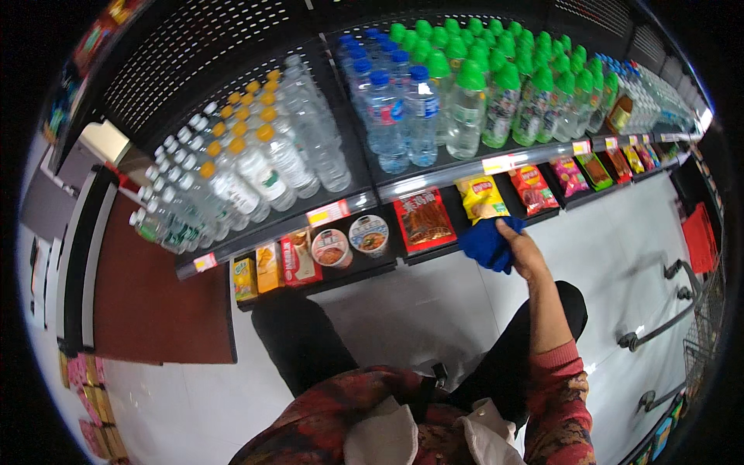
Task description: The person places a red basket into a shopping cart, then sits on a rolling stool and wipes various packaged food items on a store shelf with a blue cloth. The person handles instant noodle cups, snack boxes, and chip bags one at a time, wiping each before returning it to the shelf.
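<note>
My right hand (526, 251) grips a bunched dark blue cloth (491, 244) at the front of the bottom shelf (381, 267). The cloth covers the lower edge of a yellow bag of Lay's chips (481, 196). To its right lies a red bag of chips (533, 189); to its left lies a red snack pouch (424, 220) with a dark picture. Two instant noodle cups (331, 248) sit farther left, beside several upright packets (299, 257). My left hand is out of view.
Above stands a shelf of bottles: clear ones with yellow caps (265, 133), blue-capped ones (421, 116) and green-capped ones (467, 110). Its front rail (407, 187) carries price tags. A wire cart (706, 343) with black casters is on the right. A brown panel (163, 290) lies left.
</note>
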